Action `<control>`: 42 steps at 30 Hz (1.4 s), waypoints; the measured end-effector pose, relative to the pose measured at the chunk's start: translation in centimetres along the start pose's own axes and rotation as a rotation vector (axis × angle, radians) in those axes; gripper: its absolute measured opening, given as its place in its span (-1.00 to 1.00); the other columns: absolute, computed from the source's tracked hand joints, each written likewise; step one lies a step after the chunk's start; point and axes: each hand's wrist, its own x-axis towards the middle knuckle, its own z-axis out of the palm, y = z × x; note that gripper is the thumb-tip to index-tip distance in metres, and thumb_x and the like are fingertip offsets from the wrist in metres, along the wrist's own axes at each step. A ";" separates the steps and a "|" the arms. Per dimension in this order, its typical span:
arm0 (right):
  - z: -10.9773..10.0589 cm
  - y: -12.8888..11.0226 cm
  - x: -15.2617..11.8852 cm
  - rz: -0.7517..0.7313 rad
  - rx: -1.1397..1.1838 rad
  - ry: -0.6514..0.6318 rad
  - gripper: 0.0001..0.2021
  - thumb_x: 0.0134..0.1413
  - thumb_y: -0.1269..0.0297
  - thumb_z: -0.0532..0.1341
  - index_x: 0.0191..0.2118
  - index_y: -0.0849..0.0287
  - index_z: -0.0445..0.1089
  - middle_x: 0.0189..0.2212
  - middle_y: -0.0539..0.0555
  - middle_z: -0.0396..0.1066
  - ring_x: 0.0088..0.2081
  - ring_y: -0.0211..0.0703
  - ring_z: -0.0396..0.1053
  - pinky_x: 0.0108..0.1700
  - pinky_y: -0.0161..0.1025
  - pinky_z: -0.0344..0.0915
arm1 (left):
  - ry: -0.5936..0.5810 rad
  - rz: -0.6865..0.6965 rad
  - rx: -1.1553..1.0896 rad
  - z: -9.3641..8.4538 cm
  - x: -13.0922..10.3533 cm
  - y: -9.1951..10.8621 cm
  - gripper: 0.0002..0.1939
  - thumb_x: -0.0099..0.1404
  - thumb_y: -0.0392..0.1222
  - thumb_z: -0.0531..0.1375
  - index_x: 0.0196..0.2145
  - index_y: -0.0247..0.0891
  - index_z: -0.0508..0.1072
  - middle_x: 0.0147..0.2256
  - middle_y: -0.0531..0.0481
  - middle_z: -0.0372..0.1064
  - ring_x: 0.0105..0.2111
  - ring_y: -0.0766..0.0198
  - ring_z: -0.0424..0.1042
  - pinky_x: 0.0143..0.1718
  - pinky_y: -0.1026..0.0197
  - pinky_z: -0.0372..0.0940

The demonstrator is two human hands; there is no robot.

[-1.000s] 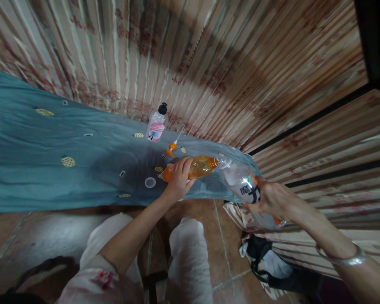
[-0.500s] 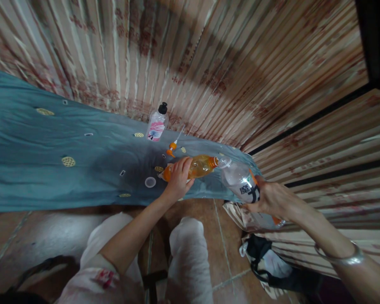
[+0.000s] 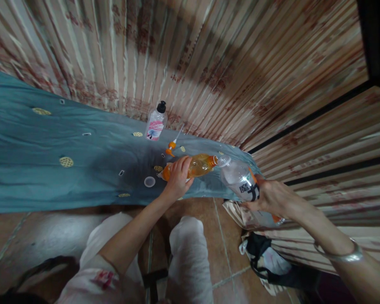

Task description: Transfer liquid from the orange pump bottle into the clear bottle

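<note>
We saw the left hand [image 3: 177, 179] wrapped around an amber-tinted plastic bottle [image 3: 201, 165], its fingers curled over the body and parted only by the bottle's girth. The right hand [image 3: 274, 195] clasped the lower part of a large clear plastic bottle [image 3: 236, 175] with an orange-and-black label; we could not see all its fingers. Both bottles were tilted over the teal patterned cloth [image 3: 91, 169], neck to neck, their mouths apparently meeting. Near the left hand, we noted an orange-and-white pump top [image 3: 171, 147] and a small round whitish lid [image 3: 150, 182] on the cloth.
</note>
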 end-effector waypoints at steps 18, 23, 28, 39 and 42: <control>0.5 0.5 0.0 -0.030 -0.043 0.047 -0.40 -0.08 -0.16 0.20 -0.12 0.31 0.28 -0.52 0.20 0.48 -0.35 0.15 0.52 -0.50 -0.25 0.08 | -0.013 0.009 0.014 0.0 0.0 0.0 -0.28 0.15 -0.25 0.22 0.22 -0.31 0.05 0.18 -0.29 0.14 0.15 -0.08 0.19 0.15 -0.11 0.12; 0.5 0.5 -0.1 -0.024 -0.056 0.045 -0.39 -0.08 -0.17 0.19 -0.10 0.33 0.28 -0.50 0.23 0.49 -0.35 0.16 0.52 -0.49 -0.24 0.10 | -0.018 0.004 0.022 -0.2 0.1 0.2 -0.29 0.16 -0.24 0.24 0.21 -0.34 0.05 0.17 -0.32 0.15 0.14 -0.08 0.20 0.14 -0.10 0.12; 0.4 0.4 0.0 -0.021 -0.025 0.027 -0.42 -0.07 -0.13 0.20 -0.10 0.32 0.29 -0.52 0.20 0.49 -0.38 0.13 0.52 -0.49 -0.25 0.10 | -0.021 -0.002 0.018 -0.2 0.1 0.2 -0.28 0.17 -0.21 0.24 0.22 -0.33 0.06 0.17 -0.32 0.15 0.15 -0.08 0.20 0.15 -0.11 0.12; 0.2 0.2 -0.1 -0.033 0.014 0.027 -0.42 -0.08 -0.11 0.20 -0.10 0.34 0.30 -0.51 0.22 0.49 -0.39 0.13 0.51 -0.49 -0.24 0.10 | -0.020 0.007 -0.010 -0.3 0.1 0.2 -0.32 0.22 -0.17 0.21 0.22 -0.30 0.04 0.17 -0.31 0.15 0.16 -0.07 0.19 0.17 -0.10 0.10; -0.1 0.0 -0.1 -0.020 0.005 0.015 -0.42 -0.09 -0.10 0.21 -0.10 0.35 0.30 -0.52 0.21 0.48 -0.40 0.13 0.50 -0.50 -0.24 0.09 | -0.031 -0.003 -0.008 -0.3 0.2 0.2 -0.32 0.21 -0.19 0.21 0.23 -0.29 0.05 0.18 -0.30 0.14 0.17 -0.07 0.19 0.16 -0.11 0.10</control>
